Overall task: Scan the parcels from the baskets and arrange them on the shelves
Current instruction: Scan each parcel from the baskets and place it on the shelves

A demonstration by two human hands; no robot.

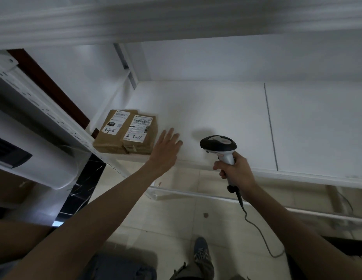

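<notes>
Left hand (166, 148) hangs flat, fingers straight, holding nothing, just beside the parcel marked 4-3-11 (140, 134) at its 3 o'clock; looks like a hand done nudging or letting go, tho contact is unclear. That parcel sits tight against parcel 4-3-8 (113, 131) at its 9 o'clock, both w/ labels up at the shelf (226, 110) front corner, prob. so codes read easily. Right hand (234, 170) grips the scanner (220, 146) by its handle, head tipped toward the shelf, ready for use. Baskets not in view.
</notes>
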